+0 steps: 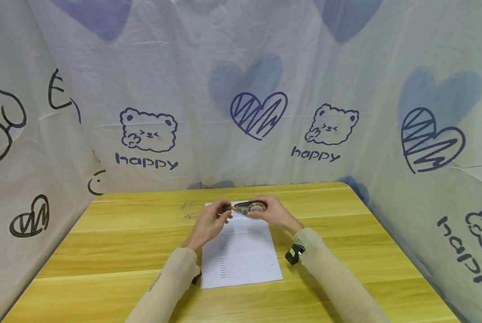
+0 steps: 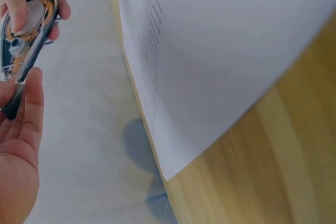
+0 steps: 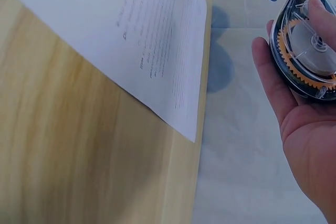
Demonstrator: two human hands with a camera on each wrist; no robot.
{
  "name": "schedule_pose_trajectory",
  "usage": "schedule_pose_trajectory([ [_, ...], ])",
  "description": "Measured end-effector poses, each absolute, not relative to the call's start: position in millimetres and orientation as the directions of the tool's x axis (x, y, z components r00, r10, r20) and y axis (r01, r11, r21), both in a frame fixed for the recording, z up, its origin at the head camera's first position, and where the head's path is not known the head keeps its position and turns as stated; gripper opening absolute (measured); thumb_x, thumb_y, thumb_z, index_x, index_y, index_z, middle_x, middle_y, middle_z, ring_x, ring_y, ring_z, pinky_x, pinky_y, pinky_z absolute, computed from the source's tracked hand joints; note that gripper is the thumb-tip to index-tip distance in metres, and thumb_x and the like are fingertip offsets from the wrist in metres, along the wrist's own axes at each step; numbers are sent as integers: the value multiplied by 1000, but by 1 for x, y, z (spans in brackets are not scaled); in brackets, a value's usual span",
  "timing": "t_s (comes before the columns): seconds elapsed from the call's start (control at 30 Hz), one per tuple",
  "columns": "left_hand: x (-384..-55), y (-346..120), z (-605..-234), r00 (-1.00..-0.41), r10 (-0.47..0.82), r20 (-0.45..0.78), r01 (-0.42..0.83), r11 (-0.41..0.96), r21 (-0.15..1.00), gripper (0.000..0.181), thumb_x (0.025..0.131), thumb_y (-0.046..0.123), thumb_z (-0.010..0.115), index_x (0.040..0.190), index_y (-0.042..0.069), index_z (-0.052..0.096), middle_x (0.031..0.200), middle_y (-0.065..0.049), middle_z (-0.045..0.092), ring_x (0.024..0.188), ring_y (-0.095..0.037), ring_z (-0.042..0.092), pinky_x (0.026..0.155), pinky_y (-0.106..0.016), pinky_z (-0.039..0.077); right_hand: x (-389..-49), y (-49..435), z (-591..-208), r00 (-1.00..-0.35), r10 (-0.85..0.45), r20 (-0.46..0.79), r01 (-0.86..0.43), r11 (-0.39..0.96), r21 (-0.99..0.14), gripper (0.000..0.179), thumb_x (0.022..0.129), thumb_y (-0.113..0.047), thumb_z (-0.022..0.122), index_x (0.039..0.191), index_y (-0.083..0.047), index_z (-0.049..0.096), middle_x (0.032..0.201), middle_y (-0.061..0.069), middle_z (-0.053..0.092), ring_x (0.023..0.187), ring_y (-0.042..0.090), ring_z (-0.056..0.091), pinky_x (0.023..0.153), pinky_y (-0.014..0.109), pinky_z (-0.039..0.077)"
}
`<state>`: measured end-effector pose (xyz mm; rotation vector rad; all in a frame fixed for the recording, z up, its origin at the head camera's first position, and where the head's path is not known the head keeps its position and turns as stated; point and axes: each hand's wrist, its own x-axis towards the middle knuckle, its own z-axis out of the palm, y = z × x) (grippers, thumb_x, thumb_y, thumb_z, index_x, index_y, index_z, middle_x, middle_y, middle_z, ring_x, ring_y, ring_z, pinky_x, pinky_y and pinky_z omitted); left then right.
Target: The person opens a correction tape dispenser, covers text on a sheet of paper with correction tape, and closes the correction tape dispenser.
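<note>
Above the far end of a printed sheet of paper [image 1: 245, 251], both hands meet at a correction tape dispenser [image 1: 252, 207] with a clear case and orange gears. My right hand [image 1: 275, 213] holds its wide body, the thumb lying on the clear side in the right wrist view. At the narrow tip, my left hand [image 1: 212, 222] pinches a dark cap [image 2: 13, 103] between thumb and fingers. In the head view a short yellow-orange part shows between cap and body. Whether the cap still touches the case is hard to tell.
The paper lies flat on a wooden table [image 1: 123, 251]. Small clear bits [image 1: 188, 211] lie left of the paper's far edge. A white curtain [image 1: 200, 89] printed with hearts and bears hangs behind the table and along both sides.
</note>
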<state>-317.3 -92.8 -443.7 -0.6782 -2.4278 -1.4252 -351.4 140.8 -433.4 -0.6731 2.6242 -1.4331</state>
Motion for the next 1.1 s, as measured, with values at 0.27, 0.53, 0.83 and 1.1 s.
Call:
schedule_pose_trajectory([
  [0.27,-318,-88,-446,-849,306,431,522,358,774,21,99,5,56,119,6,61,89,-8,69,70,-35,67,58,-25,56,-351,141,-435,-890,-428,157,-365,463,-808,37,86,-23,76,121,-13,67,115,5,68,97,18,64,84,33,55],
  [0.53,-319,-89,-447,-868,326,375,473,312,824,24,100,7,53,123,7,59,104,-20,66,74,-41,66,65,-44,58,-351,141,-433,-885,-442,148,-370,472,-800,39,87,-27,76,123,-14,67,116,4,68,96,16,63,83,32,54],
  [0.83,-317,-92,-445,-894,322,310,405,291,867,21,100,8,56,120,10,61,110,-13,67,68,-30,68,63,-40,58,-352,137,-430,-871,-475,129,-377,476,-794,39,87,-25,76,124,-14,67,112,6,68,91,16,64,80,31,54],
  [1.1,-316,-93,-443,-898,326,295,389,278,878,21,99,5,56,119,8,62,103,-12,71,79,-23,70,70,-47,59,-352,135,-431,-853,-503,138,-399,460,-793,39,87,-23,76,123,-11,67,113,7,69,92,16,64,82,31,55],
])
